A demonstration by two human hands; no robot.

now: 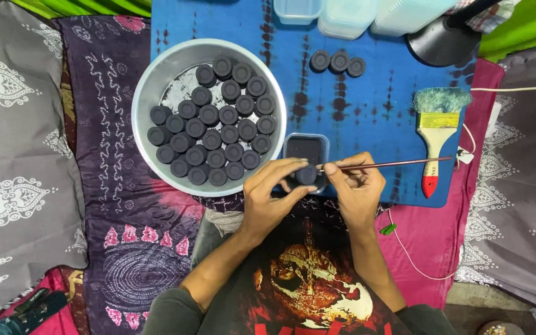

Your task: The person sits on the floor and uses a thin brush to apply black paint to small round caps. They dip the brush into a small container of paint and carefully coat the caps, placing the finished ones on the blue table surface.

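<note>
Black and round, a small cap-like piece (306,174) sat pinched in the fingertips of the left hand (272,197) at the frame's centre. The right hand (356,185) was closed around a thin brush (387,164), its tip at the piece, just over a small dark tub (306,149). A metal bowl (150,93) of matching pieces lay upper left. A slipped pinch would likely drop the wet piece into the tub or onto the blue cloth (373,93), smearing it.

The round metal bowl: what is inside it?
The metal bowl holds many small round black pieces, packed side by side in a single layer. Bare metal shows at the upper left; the bottom under the pieces is covered.
</note>
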